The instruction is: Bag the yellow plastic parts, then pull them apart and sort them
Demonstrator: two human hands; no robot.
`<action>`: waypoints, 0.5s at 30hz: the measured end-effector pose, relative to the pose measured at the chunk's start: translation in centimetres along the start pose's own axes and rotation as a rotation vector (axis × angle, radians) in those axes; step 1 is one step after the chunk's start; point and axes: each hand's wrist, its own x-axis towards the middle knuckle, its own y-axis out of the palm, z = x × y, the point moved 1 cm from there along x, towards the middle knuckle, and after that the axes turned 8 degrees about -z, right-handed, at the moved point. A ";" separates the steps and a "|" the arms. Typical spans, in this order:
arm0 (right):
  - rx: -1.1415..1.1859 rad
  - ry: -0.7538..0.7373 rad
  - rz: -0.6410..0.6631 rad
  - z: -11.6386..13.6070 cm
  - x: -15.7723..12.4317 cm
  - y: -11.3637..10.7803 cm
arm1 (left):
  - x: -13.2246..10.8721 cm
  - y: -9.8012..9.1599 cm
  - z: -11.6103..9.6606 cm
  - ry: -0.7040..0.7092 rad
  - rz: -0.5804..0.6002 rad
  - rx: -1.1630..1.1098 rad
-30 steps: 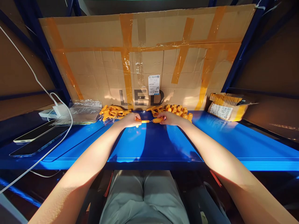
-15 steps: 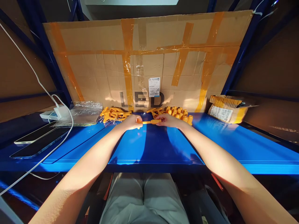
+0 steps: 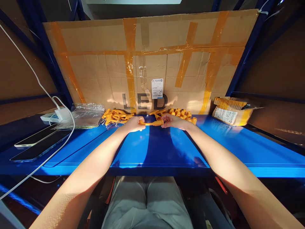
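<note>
Between my hands, over the blue shelf, lies an orange plastic rod [image 3: 156, 123] with a thin stem and a thicker ribbed handle on its right. My left hand [image 3: 135, 124] pinches its left end, partly hiding it. At the handle's right end are the bent fingers of my right hand [image 3: 170, 121], pressed against its tip. Behind my left hand sits a pile of orange plastic pieces [image 3: 115, 116], some with threaded stems. Several orange handle pieces [image 3: 182, 113] stand behind my right hand, and a few loose orange parts [image 3: 157, 114] lie between the piles.
A taped cardboard sheet [image 3: 102, 73] backs the blue shelf [image 3: 157, 152]. On the left are two phones [image 3: 40, 143], clear plastic wrap [image 3: 87, 117] and a white charger with its cable [image 3: 63, 114]. A labelled packet [image 3: 231, 113] stands at the right.
My right hand has shifted slightly right along the handle, baring more of it. The rod tilts a little differently, and more of its left end shows by my left fingers.
</note>
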 end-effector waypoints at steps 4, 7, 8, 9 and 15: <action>0.065 0.091 0.056 0.4 -0.6 -0.3 | -0.2 -0.1 -0.3 -0.015 0.024 0.006; 0.025 0.156 0.061 1.1 -1.2 0.1 | -0.3 -0.1 -0.3 -0.017 0.025 0.003; 0.000 0.181 0.055 1.3 -1.3 0.2 | -0.2 -0.1 -0.3 -0.014 0.025 -0.006; -0.022 0.211 0.045 1.5 -1.4 0.4 | -0.2 -0.1 -0.2 -0.010 0.023 -0.012; -0.080 0.333 0.015 1.4 -0.9 1.2 | -0.3 -0.1 -0.2 0.012 0.003 -0.021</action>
